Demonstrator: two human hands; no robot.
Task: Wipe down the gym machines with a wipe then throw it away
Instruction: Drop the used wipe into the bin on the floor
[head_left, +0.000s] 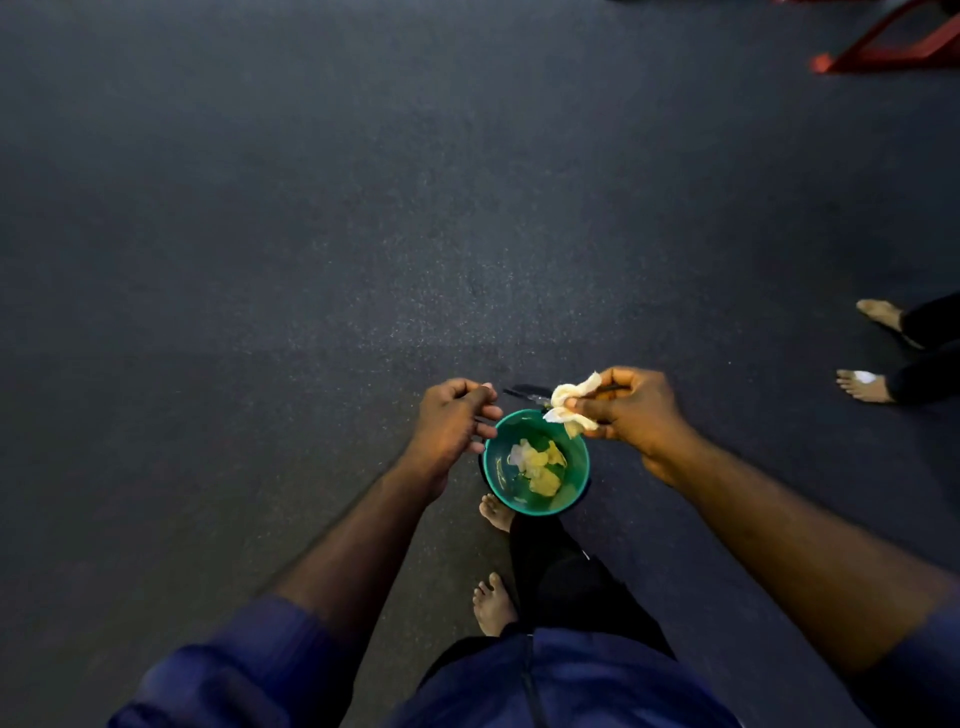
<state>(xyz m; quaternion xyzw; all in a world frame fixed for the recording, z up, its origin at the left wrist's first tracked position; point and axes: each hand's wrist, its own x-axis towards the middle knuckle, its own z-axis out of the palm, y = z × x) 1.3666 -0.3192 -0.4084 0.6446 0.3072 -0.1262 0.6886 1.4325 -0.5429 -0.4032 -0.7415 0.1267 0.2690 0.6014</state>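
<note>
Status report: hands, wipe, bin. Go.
Right hand pinching crumpled wipe above green bin rim. Left hand curled beside rim, grip unclear. Used wipes inside. Nothing blocking the drop.

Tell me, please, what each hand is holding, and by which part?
The right hand pinches a crumpled white wipe by its bunched middle, over the round green bin. The left hand is curled; whether it holds anything cannot be told.

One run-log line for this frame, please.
phase: disposal | right hand: holds wipe over bin rim | left hand: beside bin, fingers curled, grip unclear | bin: used wipes inside | wipe: not yet dropped
</note>
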